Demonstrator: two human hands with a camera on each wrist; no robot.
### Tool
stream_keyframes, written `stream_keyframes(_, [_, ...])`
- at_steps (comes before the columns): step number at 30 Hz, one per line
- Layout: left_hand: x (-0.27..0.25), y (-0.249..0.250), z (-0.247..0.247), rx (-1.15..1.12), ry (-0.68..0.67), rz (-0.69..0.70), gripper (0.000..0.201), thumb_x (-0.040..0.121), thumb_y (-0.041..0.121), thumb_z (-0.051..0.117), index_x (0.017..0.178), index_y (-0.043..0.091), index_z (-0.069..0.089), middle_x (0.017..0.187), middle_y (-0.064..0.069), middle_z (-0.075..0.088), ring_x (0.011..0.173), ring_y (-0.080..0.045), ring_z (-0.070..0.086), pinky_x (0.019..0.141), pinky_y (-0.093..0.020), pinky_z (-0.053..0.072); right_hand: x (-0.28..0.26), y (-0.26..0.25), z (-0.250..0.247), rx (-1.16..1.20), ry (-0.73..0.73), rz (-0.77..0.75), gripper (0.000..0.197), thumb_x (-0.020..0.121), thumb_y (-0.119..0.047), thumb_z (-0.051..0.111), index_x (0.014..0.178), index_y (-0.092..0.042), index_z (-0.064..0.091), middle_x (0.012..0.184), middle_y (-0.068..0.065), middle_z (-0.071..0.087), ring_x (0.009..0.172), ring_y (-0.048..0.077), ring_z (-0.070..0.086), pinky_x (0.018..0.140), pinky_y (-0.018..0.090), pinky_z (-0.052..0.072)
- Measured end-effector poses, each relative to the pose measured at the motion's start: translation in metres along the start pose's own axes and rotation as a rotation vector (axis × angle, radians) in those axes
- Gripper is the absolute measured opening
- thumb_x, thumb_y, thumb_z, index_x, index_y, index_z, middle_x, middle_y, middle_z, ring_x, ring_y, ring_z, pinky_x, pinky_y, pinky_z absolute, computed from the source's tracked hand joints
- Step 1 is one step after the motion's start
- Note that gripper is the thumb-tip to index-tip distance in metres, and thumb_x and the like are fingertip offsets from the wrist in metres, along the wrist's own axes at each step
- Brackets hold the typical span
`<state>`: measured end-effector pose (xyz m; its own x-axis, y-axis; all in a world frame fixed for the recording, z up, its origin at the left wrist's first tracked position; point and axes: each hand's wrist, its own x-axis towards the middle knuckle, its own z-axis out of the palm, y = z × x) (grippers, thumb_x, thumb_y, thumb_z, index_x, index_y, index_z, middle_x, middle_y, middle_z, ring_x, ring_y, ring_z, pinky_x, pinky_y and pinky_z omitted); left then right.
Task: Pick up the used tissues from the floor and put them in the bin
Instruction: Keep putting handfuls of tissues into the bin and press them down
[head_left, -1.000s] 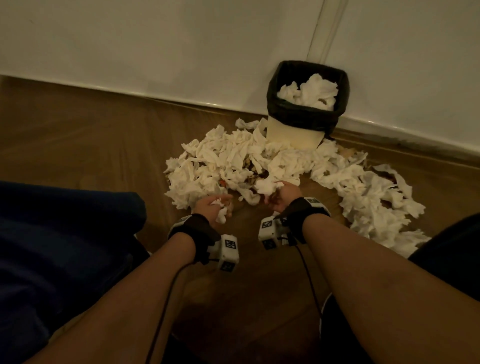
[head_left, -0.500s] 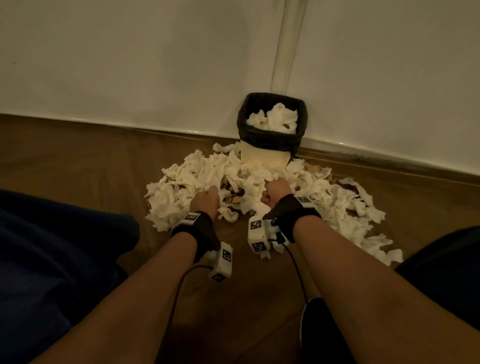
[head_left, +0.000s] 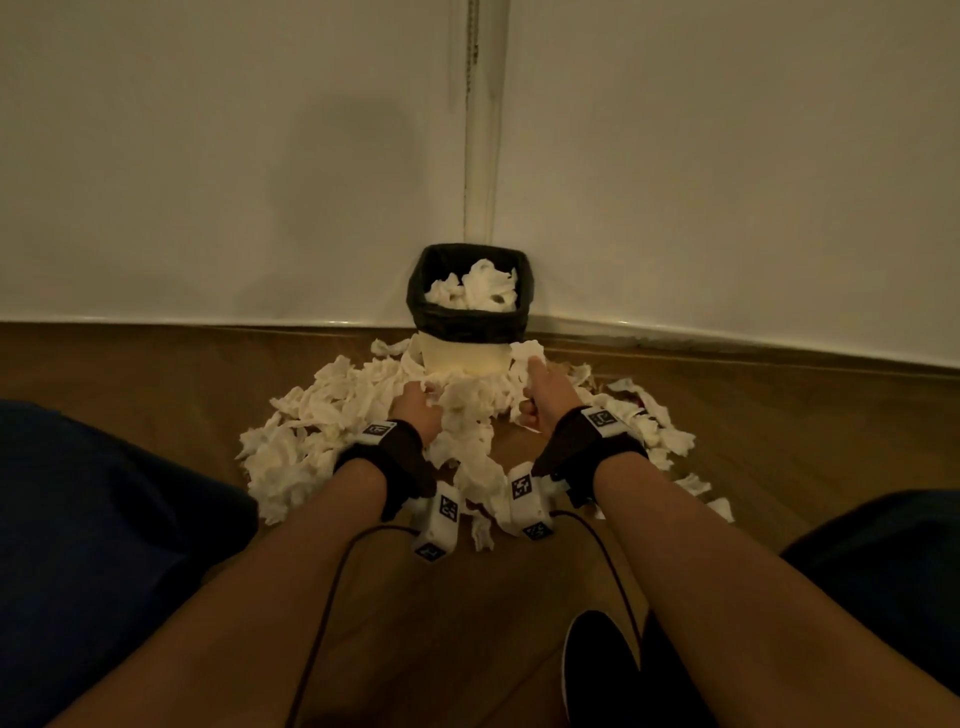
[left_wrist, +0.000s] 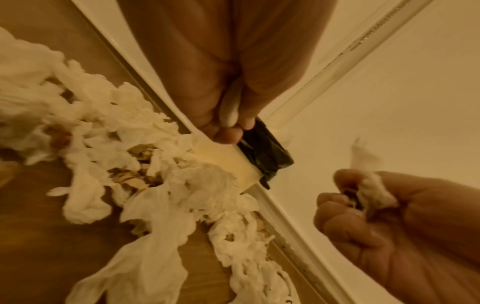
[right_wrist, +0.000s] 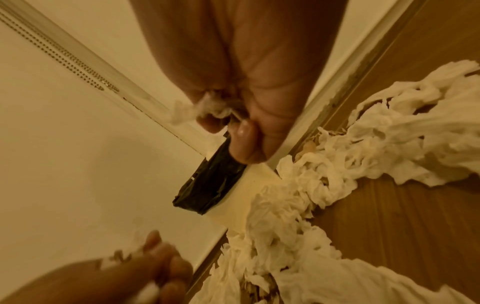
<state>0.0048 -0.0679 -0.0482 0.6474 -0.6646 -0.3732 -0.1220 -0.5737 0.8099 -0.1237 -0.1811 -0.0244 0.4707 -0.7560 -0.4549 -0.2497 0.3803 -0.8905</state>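
A small cream bin (head_left: 464, 358) with a black liner (head_left: 467, 325) stands against the wall and holds crumpled white tissues (head_left: 475, 292). More used tissues (head_left: 322, 415) lie heaped on the wooden floor in front of it and to both sides. My left hand (head_left: 418, 410) is raised just short of the bin, its fingers curled round a tissue (left_wrist: 230, 112). My right hand (head_left: 540, 387) is beside the bin's right front corner and grips another tissue (right_wrist: 189, 114). In the left wrist view the bin (left_wrist: 262, 150) lies just beyond the fingers.
A white wall with a vertical trim strip (head_left: 480, 130) rises behind the bin, with a skirting edge along the floor. My knees in dark clothing (head_left: 104, 519) flank the arms, and a black shoe (head_left: 597, 670) is at the bottom. Bare wooden floor (head_left: 130, 364) lies to the left.
Both hands have lifted from the near edge of the pile and moved forward towards the bin, each still gripping a tissue. The head view has tilted up, showing more wall.
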Motion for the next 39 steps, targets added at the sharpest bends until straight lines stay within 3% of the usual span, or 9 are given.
stream_keyframes(4, [-0.003, 0.042, 0.011, -0.351, -0.034, 0.026, 0.012, 0.099, 0.009, 0.035, 0.11, 0.01, 0.039, 0.085, -0.007, 0.048, 0.062, -0.019, 0.048, 0.053, -0.027, 0.041, -0.013, -0.014, -0.014, 0.02, -0.028, -0.065, 0.033, 0.099, -0.009, 0.025, 0.121, -0.02, 0.047, 0.082, 0.008, 0.047, 0.057, 0.017, 0.042, 0.042, 0.022, 0.038])
stream_keyframes(7, [0.002, 0.064, 0.008, -0.247, -0.025, 0.165, 0.011, 0.1, 0.02, 0.037, 0.105, 0.012, 0.043, 0.078, -0.002, 0.047, 0.056, -0.015, 0.046, 0.049, -0.025, 0.039, -0.015, -0.032, -0.022, -0.031, -0.053, -0.16, 0.041, 0.094, 0.008, 0.031, 0.113, -0.015, 0.059, 0.105, 0.009, 0.052, 0.07, 0.024, 0.054, 0.054, 0.03, 0.052])
stream_keyframes(11, [0.011, 0.088, -0.01, -0.145, 0.007, 0.278, 0.021, 0.1, 0.021, 0.033, 0.085, 0.016, 0.047, 0.067, -0.002, 0.042, 0.052, -0.015, 0.039, 0.048, -0.025, 0.032, -0.015, -0.071, -0.029, -0.097, 0.045, -0.172, 0.038, 0.094, 0.001, 0.029, 0.066, -0.017, 0.05, 0.067, 0.006, 0.046, 0.05, 0.015, 0.04, 0.041, 0.019, 0.035])
stream_keyframes(22, [0.042, 0.14, -0.069, 0.22, 0.383, 0.355, 0.068, 0.099, 0.049, 0.014, 0.059, 0.011, 0.053, 0.071, -0.011, 0.056, 0.064, -0.027, 0.051, 0.064, -0.032, 0.037, 0.007, -0.156, -0.003, -0.73, 0.214, -0.361, 0.039, 0.091, -0.003, 0.047, 0.058, -0.012, 0.028, 0.073, 0.014, 0.049, 0.089, 0.034, 0.057, 0.06, 0.028, 0.03])
stream_keyframes(25, [0.06, 0.136, -0.065, 0.078, 0.275, 0.342, 0.069, 0.099, 0.049, 0.017, 0.084, -0.001, 0.062, 0.083, -0.019, 0.06, 0.084, -0.038, 0.058, 0.073, -0.036, 0.041, 0.03, -0.163, 0.011, -0.631, 0.232, -0.321, 0.03, 0.096, -0.019, 0.038, 0.092, -0.002, 0.062, 0.103, 0.019, 0.063, 0.111, 0.037, 0.056, 0.065, 0.032, 0.042])
stream_keyframes(28, [0.082, 0.128, -0.054, -0.029, 0.146, 0.195, 0.044, 0.1, 0.03, 0.033, 0.125, -0.003, 0.046, 0.127, -0.023, 0.052, 0.116, -0.036, 0.05, 0.095, -0.037, 0.04, 0.051, -0.159, 0.029, -0.725, 0.243, -0.303, 0.034, 0.098, -0.01, 0.037, 0.12, 0.003, 0.059, 0.127, 0.018, 0.057, 0.117, 0.031, 0.054, 0.095, 0.032, 0.042])
stream_keyframes(32, [0.105, 0.12, -0.04, -0.097, 0.18, 0.074, 0.018, 0.097, 0.013, 0.038, 0.093, 0.03, 0.042, 0.133, -0.017, 0.043, 0.118, -0.031, 0.047, 0.094, -0.029, 0.04, 0.079, -0.149, 0.041, -0.875, 0.194, -0.291, 0.031, 0.095, -0.004, 0.044, 0.122, -0.006, 0.059, 0.131, 0.013, 0.054, 0.12, 0.027, 0.052, 0.096, 0.028, 0.04])
stream_keyframes(35, [0.115, 0.122, -0.032, -0.146, 0.313, 0.182, 0.015, 0.097, 0.014, 0.041, 0.09, 0.018, 0.028, 0.097, -0.008, 0.044, 0.081, -0.022, 0.047, 0.064, -0.021, 0.041, 0.101, -0.139, 0.048, -0.938, 0.143, -0.299, 0.034, 0.098, -0.003, 0.037, 0.128, -0.001, 0.051, 0.135, 0.018, 0.049, 0.124, 0.031, 0.048, 0.101, 0.032, 0.037])
stream_keyframes(39, [0.136, 0.124, -0.028, 0.297, 0.196, 0.329, 0.027, 0.097, 0.018, 0.04, 0.121, 0.012, 0.052, 0.126, -0.022, 0.039, 0.111, -0.035, 0.047, 0.101, -0.039, 0.038, 0.122, -0.126, 0.054, -1.057, 0.153, -0.214, 0.035, 0.099, -0.005, 0.035, 0.131, 0.003, 0.047, 0.138, 0.021, 0.044, 0.129, 0.034, 0.04, 0.105, 0.038, 0.033])
